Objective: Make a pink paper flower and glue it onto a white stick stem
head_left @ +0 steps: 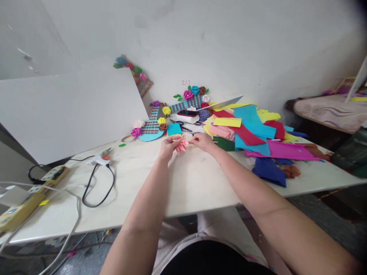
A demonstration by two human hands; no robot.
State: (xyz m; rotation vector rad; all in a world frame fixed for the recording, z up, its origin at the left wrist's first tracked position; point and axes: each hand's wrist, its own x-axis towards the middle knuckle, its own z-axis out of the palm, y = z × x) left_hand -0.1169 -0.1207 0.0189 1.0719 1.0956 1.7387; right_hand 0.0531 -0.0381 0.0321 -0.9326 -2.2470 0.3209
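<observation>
A pink paper flower (181, 145) with pointed petals is between my hands, above the white table (137, 179). My left hand (169, 146) is closed on the flower's left side. On its right, my right hand (203, 141) pinches at the flower's edge; a thin pale stick end shows past that hand. What my right fingertips grip is too small to make out. Behind the hands lie a turquoise paper square (173, 129) and dark-handled scissors (180, 123).
Coloured crepe paper (249, 126) is heaped on the right. At the left are a glue gun (99, 158), looping cables and a power strip (37, 196). Flower-decorated blue woven pieces (152, 126) and a phone (187, 113) stand behind. A white board (74, 114) leans at the back left.
</observation>
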